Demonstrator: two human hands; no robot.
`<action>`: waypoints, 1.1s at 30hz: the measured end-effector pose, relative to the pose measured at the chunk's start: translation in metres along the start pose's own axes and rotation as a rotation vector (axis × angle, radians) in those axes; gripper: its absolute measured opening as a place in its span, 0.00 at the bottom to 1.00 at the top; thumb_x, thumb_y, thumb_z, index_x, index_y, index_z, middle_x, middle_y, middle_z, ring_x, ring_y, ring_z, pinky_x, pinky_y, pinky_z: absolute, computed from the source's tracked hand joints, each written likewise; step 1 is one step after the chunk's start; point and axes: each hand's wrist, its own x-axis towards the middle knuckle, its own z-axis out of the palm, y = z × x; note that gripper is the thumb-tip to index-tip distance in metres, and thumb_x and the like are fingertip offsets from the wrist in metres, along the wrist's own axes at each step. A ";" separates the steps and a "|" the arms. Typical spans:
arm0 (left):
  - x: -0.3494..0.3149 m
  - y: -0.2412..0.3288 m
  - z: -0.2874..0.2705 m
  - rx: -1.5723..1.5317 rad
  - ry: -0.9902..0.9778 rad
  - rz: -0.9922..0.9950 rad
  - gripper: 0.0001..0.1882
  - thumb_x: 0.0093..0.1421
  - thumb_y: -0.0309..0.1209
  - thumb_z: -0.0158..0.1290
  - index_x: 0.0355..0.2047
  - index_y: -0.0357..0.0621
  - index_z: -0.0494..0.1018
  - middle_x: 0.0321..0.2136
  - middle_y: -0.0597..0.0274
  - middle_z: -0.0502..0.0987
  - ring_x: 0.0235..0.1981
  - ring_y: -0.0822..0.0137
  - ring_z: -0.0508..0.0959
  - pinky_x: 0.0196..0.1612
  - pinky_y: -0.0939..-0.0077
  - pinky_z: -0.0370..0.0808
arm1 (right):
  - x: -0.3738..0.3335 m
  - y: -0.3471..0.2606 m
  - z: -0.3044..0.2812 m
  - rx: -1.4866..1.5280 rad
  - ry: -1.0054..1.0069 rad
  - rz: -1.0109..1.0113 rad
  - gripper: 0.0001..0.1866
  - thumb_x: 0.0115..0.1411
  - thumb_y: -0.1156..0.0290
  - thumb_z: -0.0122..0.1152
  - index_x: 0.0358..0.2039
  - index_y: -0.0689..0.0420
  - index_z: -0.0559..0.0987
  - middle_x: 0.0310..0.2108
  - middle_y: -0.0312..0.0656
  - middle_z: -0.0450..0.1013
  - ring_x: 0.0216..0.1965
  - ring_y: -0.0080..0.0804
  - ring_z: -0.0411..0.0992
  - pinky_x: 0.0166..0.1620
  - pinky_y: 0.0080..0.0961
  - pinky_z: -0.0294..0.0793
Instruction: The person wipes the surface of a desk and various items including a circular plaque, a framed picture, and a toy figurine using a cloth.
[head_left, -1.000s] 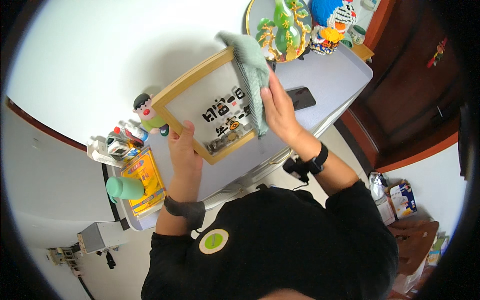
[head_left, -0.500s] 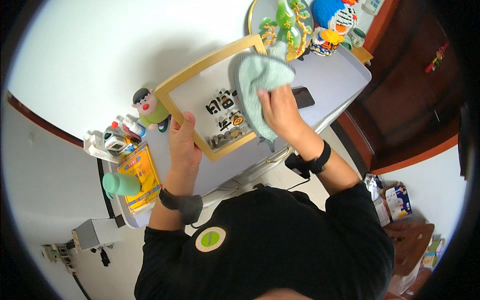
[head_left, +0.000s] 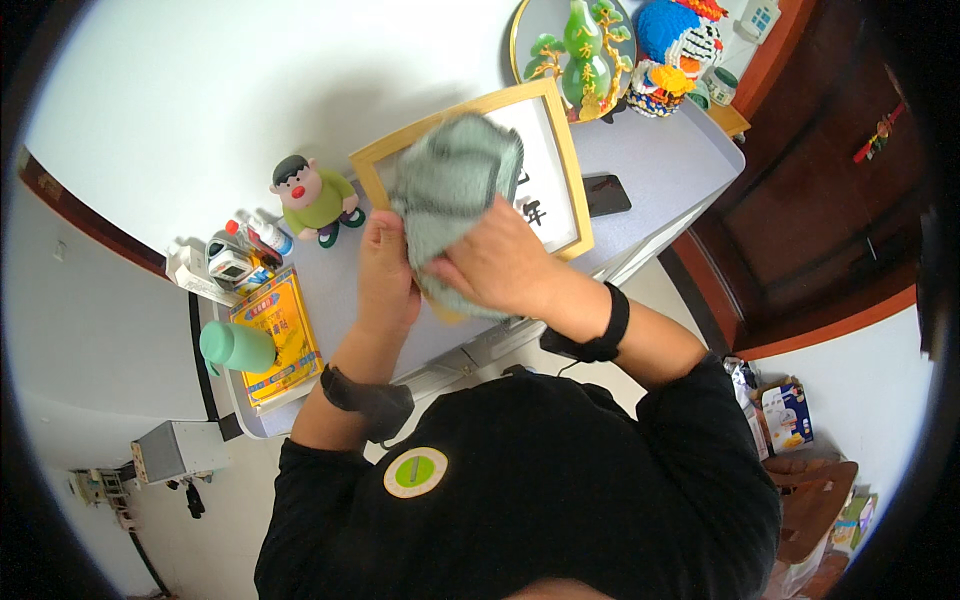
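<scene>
A light wooden picture frame [head_left: 570, 175] with a white inside and black characters is held tilted over the cabinet. My left hand [head_left: 385, 272] is closed on its left edge, thumb up along the side. In my right hand [head_left: 508, 262] is a grey-green cloth [head_left: 455, 165], bunched and pressed against the frame's front. The cloth hides the left and middle of the front, and the frame's lower left part is mostly covered too. Motion blurs the cloth and my right fingers somewhat.
On the pale cabinet top [head_left: 670, 160] stand a cartoon figurine [head_left: 312, 200], small bottles [head_left: 268, 237], a yellow book [head_left: 285, 325] and a mint-green bottle [head_left: 238, 347]. A dark phone [head_left: 606, 195] lies right of the frame. Behind are a round gourd ornament [head_left: 585, 60] and a blue beaded figure [head_left: 672, 40].
My right hand has swept the cloth leftward across the frame's front, from its right side to its left. The frame has shifted to the right, with my left hand still gripping it.
</scene>
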 end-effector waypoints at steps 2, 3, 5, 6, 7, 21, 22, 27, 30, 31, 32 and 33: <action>-0.004 0.007 0.003 0.017 -0.013 0.016 0.33 0.58 0.54 0.43 0.54 0.40 0.58 0.50 0.61 0.67 0.48 0.66 0.70 0.49 0.70 0.69 | -0.018 -0.002 -0.008 0.015 -0.109 -0.044 0.18 0.44 0.62 0.62 0.34 0.60 0.78 0.37 0.44 0.72 0.45 0.42 0.68 0.56 0.41 0.58; -0.009 0.008 0.007 0.014 -0.008 0.025 0.33 0.58 0.54 0.43 0.54 0.40 0.58 0.50 0.61 0.68 0.48 0.66 0.70 0.49 0.70 0.69 | -0.030 0.000 -0.013 -0.015 -0.139 -0.067 0.18 0.44 0.63 0.62 0.34 0.60 0.78 0.38 0.44 0.72 0.45 0.42 0.68 0.56 0.41 0.59; -0.013 0.007 0.013 -0.009 -0.039 0.022 0.29 0.59 0.51 0.45 0.51 0.41 0.61 0.46 0.63 0.69 0.46 0.71 0.70 0.48 0.73 0.68 | -0.040 0.006 -0.019 -0.093 -0.145 -0.080 0.14 0.41 0.67 0.62 0.29 0.60 0.79 0.37 0.44 0.73 0.43 0.41 0.69 0.53 0.42 0.61; -0.013 0.009 0.013 -0.005 -0.059 0.019 0.27 0.59 0.50 0.46 0.49 0.41 0.63 0.44 0.65 0.70 0.44 0.73 0.70 0.48 0.75 0.68 | -0.039 0.007 -0.018 -0.116 -0.126 -0.035 0.14 0.42 0.67 0.62 0.29 0.60 0.79 0.37 0.44 0.73 0.43 0.41 0.69 0.52 0.41 0.62; -0.012 0.009 0.010 0.019 -0.077 0.025 0.28 0.59 0.50 0.46 0.50 0.41 0.62 0.44 0.64 0.70 0.45 0.73 0.70 0.48 0.75 0.67 | -0.038 0.009 -0.018 -0.141 -0.108 0.011 0.13 0.42 0.68 0.62 0.30 0.59 0.79 0.37 0.44 0.73 0.42 0.41 0.69 0.51 0.40 0.62; -0.013 0.003 0.018 0.098 -0.114 0.085 0.32 0.59 0.54 0.42 0.54 0.42 0.59 0.50 0.63 0.68 0.50 0.69 0.69 0.52 0.72 0.67 | 0.005 -0.007 -0.017 -0.106 0.044 0.003 0.16 0.45 0.71 0.57 0.38 0.56 0.77 0.39 0.41 0.71 0.42 0.40 0.69 0.47 0.35 0.67; -0.013 0.002 0.017 0.073 -0.093 0.104 0.32 0.58 0.53 0.44 0.54 0.42 0.58 0.49 0.63 0.69 0.49 0.70 0.69 0.51 0.73 0.67 | 0.006 -0.008 -0.018 -0.118 0.037 -0.001 0.16 0.45 0.71 0.57 0.38 0.56 0.77 0.39 0.41 0.71 0.42 0.41 0.69 0.47 0.36 0.67; -0.020 0.017 0.019 -0.019 -0.025 0.152 0.32 0.58 0.51 0.46 0.53 0.41 0.59 0.46 0.64 0.69 0.46 0.72 0.69 0.49 0.76 0.66 | -0.005 0.004 -0.027 -0.274 0.001 0.213 0.18 0.48 0.68 0.56 0.42 0.57 0.74 0.41 0.47 0.70 0.44 0.48 0.66 0.48 0.41 0.63; -0.022 0.023 0.023 -0.050 -0.014 0.140 0.30 0.58 0.51 0.46 0.51 0.41 0.60 0.46 0.64 0.69 0.46 0.72 0.69 0.49 0.76 0.67 | -0.019 -0.002 -0.025 -0.274 -0.027 0.289 0.23 0.47 0.63 0.58 0.44 0.60 0.72 0.44 0.50 0.68 0.46 0.52 0.64 0.49 0.44 0.61; -0.021 0.022 0.021 -0.048 0.002 0.140 0.29 0.58 0.51 0.46 0.51 0.42 0.61 0.45 0.64 0.69 0.46 0.72 0.69 0.48 0.75 0.67 | -0.018 -0.009 -0.024 -0.229 -0.064 0.310 0.24 0.47 0.61 0.59 0.44 0.60 0.72 0.44 0.50 0.68 0.46 0.52 0.64 0.49 0.43 0.61; -0.019 0.020 0.019 -0.046 0.019 0.141 0.28 0.58 0.51 0.46 0.50 0.42 0.61 0.45 0.63 0.70 0.45 0.71 0.70 0.48 0.75 0.68 | -0.019 -0.017 -0.021 -0.184 -0.101 0.331 0.25 0.46 0.59 0.61 0.43 0.60 0.72 0.44 0.51 0.68 0.47 0.51 0.64 0.49 0.43 0.61; -0.017 0.019 0.018 -0.044 0.033 0.138 0.28 0.58 0.51 0.46 0.49 0.42 0.62 0.45 0.63 0.70 0.45 0.71 0.70 0.48 0.74 0.68 | -0.022 -0.023 -0.015 -0.204 -0.215 0.349 0.26 0.42 0.51 0.64 0.38 0.57 0.77 0.40 0.46 0.72 0.43 0.44 0.69 0.49 0.37 0.64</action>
